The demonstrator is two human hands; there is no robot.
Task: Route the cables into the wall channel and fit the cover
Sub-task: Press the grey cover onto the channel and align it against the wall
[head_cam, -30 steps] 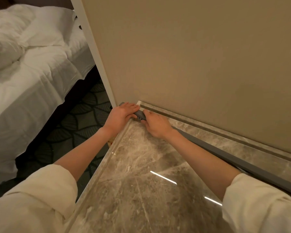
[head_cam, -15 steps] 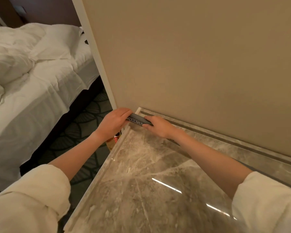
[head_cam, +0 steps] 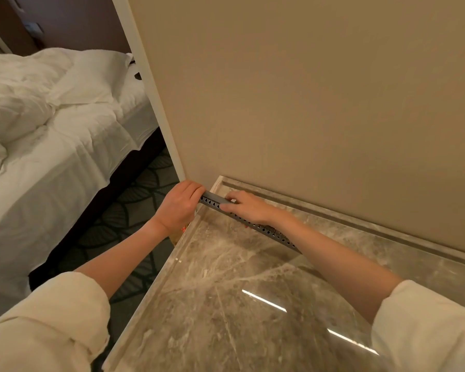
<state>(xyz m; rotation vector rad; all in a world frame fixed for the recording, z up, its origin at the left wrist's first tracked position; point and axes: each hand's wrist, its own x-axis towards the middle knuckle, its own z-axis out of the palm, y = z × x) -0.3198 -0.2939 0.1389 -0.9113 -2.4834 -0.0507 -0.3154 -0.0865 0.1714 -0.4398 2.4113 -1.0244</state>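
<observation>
**Grey channel held at counter's far corner**

Cream sleeves at bottom corners of frame. Marble counter fills lower centre. Past it, centre frame: perforated grey channel lying along counter's far edge, near the beige wall, running down-right under right forearm. Left hand curled round channel's left end at counter corner. Right hand just beside it, fingers pinching the strip. Bed upper left.
</observation>
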